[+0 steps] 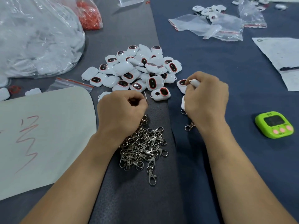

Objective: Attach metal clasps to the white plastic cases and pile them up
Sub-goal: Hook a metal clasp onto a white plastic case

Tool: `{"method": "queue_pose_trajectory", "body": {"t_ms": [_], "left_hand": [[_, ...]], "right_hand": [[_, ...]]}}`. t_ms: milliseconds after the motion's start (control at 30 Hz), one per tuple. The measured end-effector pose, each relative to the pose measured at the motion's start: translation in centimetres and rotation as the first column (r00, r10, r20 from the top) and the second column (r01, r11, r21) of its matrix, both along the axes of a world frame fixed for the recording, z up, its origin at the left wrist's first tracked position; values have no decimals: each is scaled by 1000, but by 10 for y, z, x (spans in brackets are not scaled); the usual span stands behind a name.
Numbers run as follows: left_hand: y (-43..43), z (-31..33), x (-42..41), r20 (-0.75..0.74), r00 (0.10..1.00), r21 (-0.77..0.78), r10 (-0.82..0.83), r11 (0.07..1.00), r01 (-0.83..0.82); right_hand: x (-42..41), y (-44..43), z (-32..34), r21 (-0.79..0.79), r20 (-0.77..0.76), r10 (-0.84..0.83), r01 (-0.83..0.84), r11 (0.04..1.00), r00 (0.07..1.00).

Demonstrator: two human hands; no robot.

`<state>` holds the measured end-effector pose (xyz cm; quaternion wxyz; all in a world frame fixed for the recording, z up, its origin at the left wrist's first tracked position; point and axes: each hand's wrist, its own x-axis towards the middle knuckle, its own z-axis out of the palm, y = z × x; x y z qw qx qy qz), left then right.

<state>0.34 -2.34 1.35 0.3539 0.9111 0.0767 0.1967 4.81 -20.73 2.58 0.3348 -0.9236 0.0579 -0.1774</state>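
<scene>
Soft, even overhead light leaves only faint shadows on the table (226, 70). Glare streaks the clear plastic bag (35, 38) and dots the glossy white cases (123, 68); the wide lens bends and softens the edges.

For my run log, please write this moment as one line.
left hand: pinches metal clasp | right hand: grips white case | case pile: beyond hands | clasp heap: between forearms

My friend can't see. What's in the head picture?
A person's left hand pinches a small silver metal clasp while the right hand grips a white plastic case, beside a heap of white cases and a pile of clasps.
</scene>
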Motion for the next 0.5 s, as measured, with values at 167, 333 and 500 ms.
{"method": "queue_pose_trajectory", "body": {"t_ms": [167,333,500], "left_hand": [[-2,0,1,-15,1000,5,-10,1000,11],[-4,-3,-1,53,995,75,-87,994,83],[-1,-4,-2,95,981,97,-167,983,158]], "right_hand": [[5,10,-2,-172,-84,137,-150,974,987],[6,22,-6,-28,-73,362,-365,931,929],[-7,29,1,302,68,386,-388,871,920]]}}
